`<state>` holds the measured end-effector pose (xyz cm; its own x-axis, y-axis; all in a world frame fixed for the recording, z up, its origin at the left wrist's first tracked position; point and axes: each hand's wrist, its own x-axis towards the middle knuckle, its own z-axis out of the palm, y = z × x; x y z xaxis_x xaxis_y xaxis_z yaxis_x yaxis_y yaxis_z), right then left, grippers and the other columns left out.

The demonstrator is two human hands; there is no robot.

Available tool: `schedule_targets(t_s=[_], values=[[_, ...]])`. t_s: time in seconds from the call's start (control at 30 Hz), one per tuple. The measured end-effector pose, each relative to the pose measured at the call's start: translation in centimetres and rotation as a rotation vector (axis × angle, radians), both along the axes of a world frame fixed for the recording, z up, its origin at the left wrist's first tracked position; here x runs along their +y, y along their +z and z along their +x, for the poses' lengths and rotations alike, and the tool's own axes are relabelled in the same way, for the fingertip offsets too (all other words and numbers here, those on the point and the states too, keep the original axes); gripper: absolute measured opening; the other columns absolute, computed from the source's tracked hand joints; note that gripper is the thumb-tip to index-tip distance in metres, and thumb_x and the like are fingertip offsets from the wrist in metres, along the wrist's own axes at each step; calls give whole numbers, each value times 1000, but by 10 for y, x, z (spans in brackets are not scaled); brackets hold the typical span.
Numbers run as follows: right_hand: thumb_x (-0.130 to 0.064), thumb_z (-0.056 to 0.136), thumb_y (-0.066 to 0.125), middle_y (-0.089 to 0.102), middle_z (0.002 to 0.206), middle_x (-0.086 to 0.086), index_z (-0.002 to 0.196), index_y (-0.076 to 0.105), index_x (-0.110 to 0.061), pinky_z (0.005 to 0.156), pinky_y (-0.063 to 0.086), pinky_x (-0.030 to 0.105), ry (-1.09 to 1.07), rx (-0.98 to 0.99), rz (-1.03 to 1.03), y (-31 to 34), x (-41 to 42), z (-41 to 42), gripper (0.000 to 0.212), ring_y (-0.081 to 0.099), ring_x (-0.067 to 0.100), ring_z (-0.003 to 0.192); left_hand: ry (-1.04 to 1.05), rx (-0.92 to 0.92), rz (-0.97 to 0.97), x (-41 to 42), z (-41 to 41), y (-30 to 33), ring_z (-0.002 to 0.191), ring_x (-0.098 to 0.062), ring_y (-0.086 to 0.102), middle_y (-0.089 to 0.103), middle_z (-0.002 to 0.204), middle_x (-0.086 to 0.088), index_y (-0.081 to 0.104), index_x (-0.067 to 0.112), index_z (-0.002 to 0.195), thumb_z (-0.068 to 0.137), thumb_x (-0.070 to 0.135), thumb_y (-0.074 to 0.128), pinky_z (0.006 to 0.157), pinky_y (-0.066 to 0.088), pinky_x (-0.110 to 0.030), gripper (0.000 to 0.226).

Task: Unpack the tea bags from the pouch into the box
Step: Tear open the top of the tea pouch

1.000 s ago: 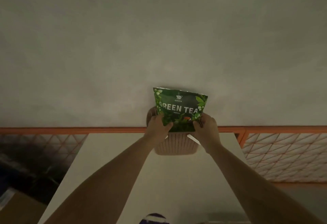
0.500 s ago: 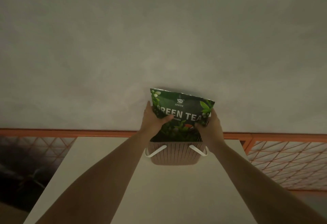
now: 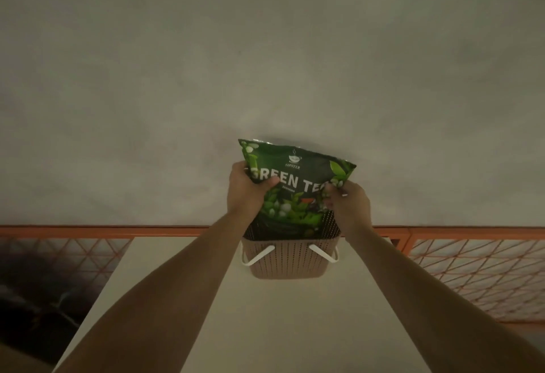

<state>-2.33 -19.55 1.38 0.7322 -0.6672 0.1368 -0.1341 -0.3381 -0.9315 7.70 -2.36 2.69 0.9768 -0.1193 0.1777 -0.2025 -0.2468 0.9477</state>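
Green foil pouch point(image 3: 298, 184): printed "GREEN TEA", held upright just above centre of the frame, its lower edge dipping inside the open mouth of the box; the top edge slants, higher at left than right.
Box point(image 3: 290, 257): pale brown perforated basket with white handles folded down on its near wall, standing at the far end of the bench point(image 3: 265, 328), directly below the pouch.
Left hand point(image 3: 246, 192): wrapped round the pouch's left edge, thumb across the printed front, fingers behind.
Right hand point(image 3: 349, 206): gripping the pouch's right edge lower down, fingers curled onto the front.
Key relation: pouch sits between the two hands, its long axis running left to right across the box mouth; both hands are equally close, the left higher up the side.
Tea bags: none visible; whether the top seal is open I cannot tell.
Next move, as a judgement: the pouch probably needs opening or tipping over the box, and the box mouth looks only slightly wider than the pouch.
Surroundings: orange metal lattice railing point(image 3: 472, 272) behind the bench at right and left; grey wall point(image 3: 265, 63) fills the upper frame.
Obstacles: nothing stands between pouch and box.
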Motion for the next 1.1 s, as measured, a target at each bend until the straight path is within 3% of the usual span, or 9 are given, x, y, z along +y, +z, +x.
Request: schedule_targets(t_s=[0.13, 0.27, 0.33, 0.43, 0.6, 0.73, 0.87, 0.97, 1.1], values=[[-29, 97, 54, 62, 100, 11, 88, 61, -17, 76, 57, 42, -15, -160, -69, 48, 12, -18, 17, 65, 25, 83, -9, -103, -84, 8, -15, 51, 100, -17, 64, 60, 104, 10, 43, 18, 114, 75, 22, 87, 91, 56, -43, 59], [-25, 99, 51, 54, 97, 7, 90, 58, -15, 63, 42, 13, -29, -290, -194, 94, 28, -46, 15, 52, 5, 75, -40, -157, -138, 18, -35, 100, 102, -17, 63, 60, 108, 5, 40, 15, 117, 79, 18, 84, 94, 54, -41, 58], [-23, 99, 52, 50, 90, 1, 86, 55, -16, 59, 40, 6, -19, -339, -221, 114, 35, -61, 16, 52, 8, 73, -63, -156, -150, 24, -48, 119, 100, -15, 61, 59, 110, 3, 40, 10, 123, 81, 17, 82, 92, 53, -35, 60], [-26, 97, 56, 47, 81, -7, 75, 51, -21, 64, 45, 20, -27, -363, -284, 137, 42, -88, 24, 53, 12, 71, -69, -137, -150, 41, -69, 140, 100, -14, 62, 62, 117, -3, 43, 5, 129, 80, 17, 84, 87, 54, -29, 65], [-30, 95, 60, 54, 82, 3, 75, 57, -9, 53, 33, 8, -14, -264, -414, 152, 67, -149, 29, 46, 7, 66, -111, -88, -73, 88, -118, 150, 100, -16, 70, 72, 113, -2, 63, 11, 122, 79, 34, 84, 89, 59, -38, 53], [-31, 94, 61, 62, 87, 9, 85, 64, -2, 65, 44, 24, 48, -196, -288, 131, 101, -193, 30, 57, 20, 76, -127, -20, -66, 126, -173, 130, 90, -9, 70, 72, 100, 4, 67, 16, 108, 88, 33, 75, 83, 58, -33, 27], [-26, 93, 64, 64, 76, 3, 81, 66, -9, 61, 46, 18, 117, -134, -132, 94, 137, -238, 21, 57, 12, 66, -84, 97, -76, 167, -219, 91, 88, -10, 70, 73, 97, 4, 68, 15, 105, 87, 32, 77, 70, 56, -23, 27], [-30, 91, 65, 69, 76, 8, 82, 69, -4, 69, 53, 39, 157, -41, -107, 56, 158, -264, 28, 65, 24, 72, -59, 180, -73, 197, -249, 53, 93, -17, 72, 75, 99, 2, 70, 16, 104, 83, 33, 80, 80, 58, -34, 29], [-27, 88, 70, 70, 76, 10, 82, 70, -3, 71, 55, 44, 163, 59, -46, 9, 188, -289, 25, 68, 31, 76, 12, 207, 61, 232, -284, 6, 92, -22, 72, 74, 99, -2, 71, 16, 104, 69, 54, 79, 88, 58, -50, 52]])
